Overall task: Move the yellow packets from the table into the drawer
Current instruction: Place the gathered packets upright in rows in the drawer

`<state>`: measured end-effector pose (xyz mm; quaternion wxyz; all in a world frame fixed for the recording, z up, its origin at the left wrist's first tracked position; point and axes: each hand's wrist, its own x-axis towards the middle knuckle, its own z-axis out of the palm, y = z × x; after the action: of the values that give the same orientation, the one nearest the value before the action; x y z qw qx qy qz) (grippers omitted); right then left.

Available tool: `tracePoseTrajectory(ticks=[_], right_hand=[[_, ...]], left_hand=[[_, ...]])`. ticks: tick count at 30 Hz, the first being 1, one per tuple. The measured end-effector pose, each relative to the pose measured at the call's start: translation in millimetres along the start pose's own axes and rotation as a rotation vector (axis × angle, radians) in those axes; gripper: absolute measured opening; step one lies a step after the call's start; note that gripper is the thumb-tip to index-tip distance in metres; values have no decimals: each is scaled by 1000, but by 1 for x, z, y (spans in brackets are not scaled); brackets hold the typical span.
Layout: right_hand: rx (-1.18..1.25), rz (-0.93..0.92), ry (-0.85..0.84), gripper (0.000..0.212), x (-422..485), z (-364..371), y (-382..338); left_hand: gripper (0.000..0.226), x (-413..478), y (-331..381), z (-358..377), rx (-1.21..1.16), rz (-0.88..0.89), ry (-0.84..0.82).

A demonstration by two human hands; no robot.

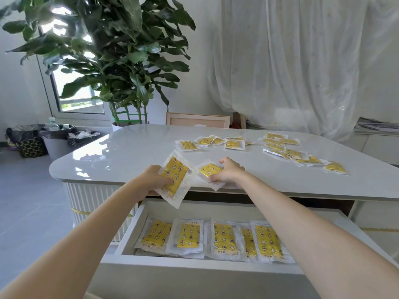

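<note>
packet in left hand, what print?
Yellow with small stars, moons and flower-like shapes, inside a clear wrapper: packet in the left hand. Head view.

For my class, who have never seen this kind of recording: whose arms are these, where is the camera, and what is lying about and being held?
There is no machine here. The two bare arms belong to a person, and the single picture comes from a wide-angle camera worn on that person's head, looking forward and down, so the arms reach in from the bottom edge.

The left hand holds a yellow packet in clear wrapping, lifted at the front edge of the table. The right hand grips a second packet that seems to rest on the tabletop.

More loose packets lie scattered farther back on the table. Below, an open white drawer already holds a row of stored packets laid side by side. A leafy plant stands behind.
</note>
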<state>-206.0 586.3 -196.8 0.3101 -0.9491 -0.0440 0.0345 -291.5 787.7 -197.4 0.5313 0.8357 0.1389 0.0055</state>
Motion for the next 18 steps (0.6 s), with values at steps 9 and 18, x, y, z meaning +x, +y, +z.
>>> tracePoseTrajectory(ticks=[9,18], right_hand=[[234,6,-13,36,-16,-3,7],[177,-17,-570,14,-58,-25,16]], left_hand=[[43,-24,-1,-16,152,-13,-110],[21,-42,-5,-19,465,-126,-368]])
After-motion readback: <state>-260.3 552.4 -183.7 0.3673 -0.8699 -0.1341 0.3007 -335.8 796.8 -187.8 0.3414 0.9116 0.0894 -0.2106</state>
